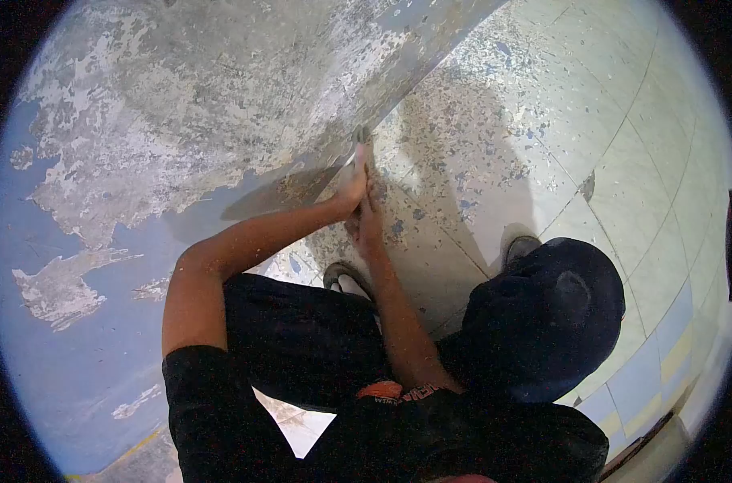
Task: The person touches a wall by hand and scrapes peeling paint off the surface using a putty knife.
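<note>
My left hand (pixel 351 187) is closed at the foot of the peeling wall (pixel 181 88), around something slim whose shape is blurred. A small dark tip (pixel 362 133) shows just beyond its fingers, against the wall's lower edge. Just below and to the right, my right hand (pixel 369 219) presses against my left hand with its fingers closed; what it grips is hidden. Loose paint flakes (pixel 462 153) lie scattered on the tiled floor beside both hands.
Pale tiles (pixel 615 185) cover the floor on the right, with blue and yellow ones at the lower right. My shoes (pixel 346 278) and dark-clothed bent knees (pixel 543 322) are close below the hands. Blue paint (pixel 84 362) remains on the wall at left.
</note>
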Demonstrator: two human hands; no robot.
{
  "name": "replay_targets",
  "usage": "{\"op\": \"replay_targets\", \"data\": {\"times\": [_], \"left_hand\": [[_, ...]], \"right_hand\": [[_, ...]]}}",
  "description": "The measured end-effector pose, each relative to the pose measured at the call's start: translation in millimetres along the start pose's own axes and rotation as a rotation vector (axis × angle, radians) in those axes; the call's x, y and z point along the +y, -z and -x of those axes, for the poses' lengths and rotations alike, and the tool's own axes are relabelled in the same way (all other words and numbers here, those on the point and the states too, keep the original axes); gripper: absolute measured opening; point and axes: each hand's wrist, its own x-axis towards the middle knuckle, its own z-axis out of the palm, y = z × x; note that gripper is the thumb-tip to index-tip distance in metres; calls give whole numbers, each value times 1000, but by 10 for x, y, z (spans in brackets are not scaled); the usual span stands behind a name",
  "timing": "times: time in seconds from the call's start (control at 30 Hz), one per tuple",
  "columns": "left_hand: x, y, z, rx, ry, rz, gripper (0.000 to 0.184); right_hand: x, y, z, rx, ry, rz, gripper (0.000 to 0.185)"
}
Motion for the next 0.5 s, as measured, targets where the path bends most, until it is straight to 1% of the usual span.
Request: {"op": "replay_targets", "data": {"times": [0.03,0.07,0.1,0.13,0.17,0.2,0.23,0.27,0.3,0.37,0.43,0.5], "left_hand": [[-37,78,62,-10,31,-33,59],[-20,103,178,-7,31,-36,59],[11,132,282,55,18,-73,59],[48,150,346,117,6,-112,59],[19,183,321,118,7,-119,59],[2,201,276,152,55,-77,61],[4,209,248,185,104,-34,63],[26,216,200,182,99,-39,63],[32,221,165,154,110,-47,64],[88,175,167,127,122,-46,66],[122,135,120,175,124,-197,66],[-14,212,2,165,147,-184,67]], "right_hand": [[296,76,-67,-1,68,-39,24],[370,24,-17,0,135,-80,25],[419,-1,39,-2,134,-86,25],[339,-129,171,41,64,-68,24],[321,-192,235,85,-6,-50,23],[302,-234,240,84,-5,-56,23],[317,-246,228,60,46,-37,24],[316,-264,191,34,101,-17,25],[307,-266,151,35,104,-20,25],[248,-252,72,41,162,81,27],[208,-273,42,48,150,44,28],[179,-277,82,69,124,4,28]]}}
